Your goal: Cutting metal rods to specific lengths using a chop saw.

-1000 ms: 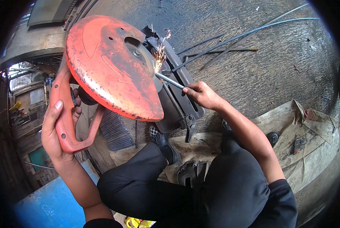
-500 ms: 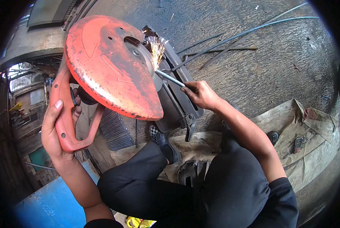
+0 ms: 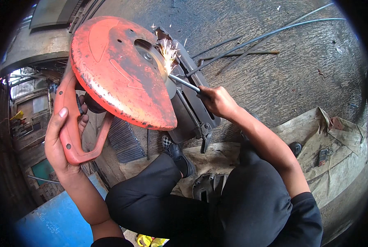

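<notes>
Cut-off saw, red, in front of the person. L hand (image 3: 62, 142) has its grip clenched round the saw's red handle (image 3: 70, 129), thumb along the outer side, fingertips nr the blk trigger (image 3: 79, 105). R hand (image 3: 220, 103), palm down, has its grip closed on the near end of a thin grey metal rod (image 3: 184, 83). Rod's far end is at the cutting disc (image 3: 172, 91), by the edge of the big scuffed red guard (image 3: 118, 78); bright sparks (image 3: 168, 53) spray up from there. Rod crosses above the dk grey saw base (image 3: 179, 132), which sits on the wet-looking flr (image 3: 307, 70).

Upper R: long rods (image 3: 274, 31) lying on flr, some crossing. Below guard, a row of short rods (image 3: 126, 142) side by side. Lower R: dirty tan tarp (image 3: 340, 164) w/ a small dk device (image 3: 322, 157) on it. Lower L: blue panel (image 3: 60, 214). Btm edge: yellow item (image 3: 145, 240), partly hidden, can't tell what. Person's legs, blk trousers (image 3: 159, 195), fill btm ctr; one shoe (image 3: 186, 164) shows nr the saw base.
</notes>
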`<move>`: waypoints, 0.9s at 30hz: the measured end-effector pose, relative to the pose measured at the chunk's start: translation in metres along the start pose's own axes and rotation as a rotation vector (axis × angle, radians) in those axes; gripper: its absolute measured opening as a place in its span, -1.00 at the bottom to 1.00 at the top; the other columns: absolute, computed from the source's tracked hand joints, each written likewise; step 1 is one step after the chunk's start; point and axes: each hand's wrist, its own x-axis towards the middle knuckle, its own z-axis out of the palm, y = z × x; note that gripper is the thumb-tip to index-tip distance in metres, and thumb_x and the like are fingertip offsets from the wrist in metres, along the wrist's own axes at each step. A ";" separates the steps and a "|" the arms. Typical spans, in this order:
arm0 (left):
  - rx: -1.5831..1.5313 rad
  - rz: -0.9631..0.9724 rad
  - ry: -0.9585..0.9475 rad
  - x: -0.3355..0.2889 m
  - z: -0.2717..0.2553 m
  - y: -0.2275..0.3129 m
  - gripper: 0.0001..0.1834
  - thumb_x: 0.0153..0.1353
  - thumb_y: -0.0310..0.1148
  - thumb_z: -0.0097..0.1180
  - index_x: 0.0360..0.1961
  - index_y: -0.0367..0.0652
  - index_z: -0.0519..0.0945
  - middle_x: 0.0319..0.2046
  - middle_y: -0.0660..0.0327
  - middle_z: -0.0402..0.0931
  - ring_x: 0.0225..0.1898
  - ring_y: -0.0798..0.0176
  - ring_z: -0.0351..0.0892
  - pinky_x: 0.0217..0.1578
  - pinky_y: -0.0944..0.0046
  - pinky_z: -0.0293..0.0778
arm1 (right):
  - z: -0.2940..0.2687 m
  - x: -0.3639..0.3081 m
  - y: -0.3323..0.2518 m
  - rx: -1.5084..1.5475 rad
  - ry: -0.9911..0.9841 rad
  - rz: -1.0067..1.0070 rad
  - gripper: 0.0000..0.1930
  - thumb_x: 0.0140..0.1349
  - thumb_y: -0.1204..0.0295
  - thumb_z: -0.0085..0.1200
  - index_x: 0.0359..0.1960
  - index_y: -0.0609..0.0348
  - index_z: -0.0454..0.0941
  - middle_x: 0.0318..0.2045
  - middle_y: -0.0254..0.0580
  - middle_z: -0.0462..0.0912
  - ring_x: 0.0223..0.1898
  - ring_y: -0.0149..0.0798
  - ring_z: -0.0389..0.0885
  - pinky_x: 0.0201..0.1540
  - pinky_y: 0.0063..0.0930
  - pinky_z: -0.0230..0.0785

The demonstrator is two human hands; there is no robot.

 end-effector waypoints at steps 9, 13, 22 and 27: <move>-0.035 -0.006 0.030 -0.001 0.006 0.000 -0.45 0.25 -0.30 0.10 0.18 -0.40 0.32 0.01 -0.02 0.48 -0.06 0.17 0.56 -0.05 0.18 0.54 | -0.005 -0.002 0.003 -0.329 0.017 -0.093 -0.59 0.19 0.40 0.10 0.09 0.21 0.51 -0.50 0.09 0.59 -0.50 0.05 0.62 -0.46 -0.11 0.45; -0.038 -0.005 0.042 -0.002 0.005 0.002 -0.45 0.25 -0.30 0.10 0.18 -0.40 0.32 0.01 -0.02 0.48 -0.08 0.17 0.56 -0.06 0.18 0.54 | -0.006 -0.002 -0.006 -0.259 0.074 -0.080 -0.68 0.22 0.36 0.07 -0.02 0.18 0.59 -0.49 0.08 0.59 -0.49 0.05 0.61 -0.41 -0.10 0.44; 0.035 0.002 -0.064 0.002 -0.004 -0.001 -0.44 0.25 -0.35 0.09 0.20 -0.45 0.30 -0.05 -0.03 0.50 -0.16 0.21 0.56 -0.11 0.26 0.50 | -0.007 0.001 0.017 0.415 -0.129 0.384 -0.61 0.34 0.22 -0.17 -0.39 0.28 0.61 -0.64 -0.28 0.47 -0.55 -0.37 0.44 -0.48 -0.32 0.30; 0.008 0.014 0.005 -0.001 0.002 -0.001 -0.43 0.26 -0.30 0.10 0.20 -0.41 0.30 0.00 -0.02 0.49 -0.08 0.15 0.56 -0.07 0.19 0.52 | -0.011 -0.002 0.012 0.756 -0.308 0.515 -0.66 0.35 0.24 -0.17 -0.40 0.21 0.56 -0.62 -0.42 0.39 -0.61 -0.53 0.30 -0.59 -0.57 0.15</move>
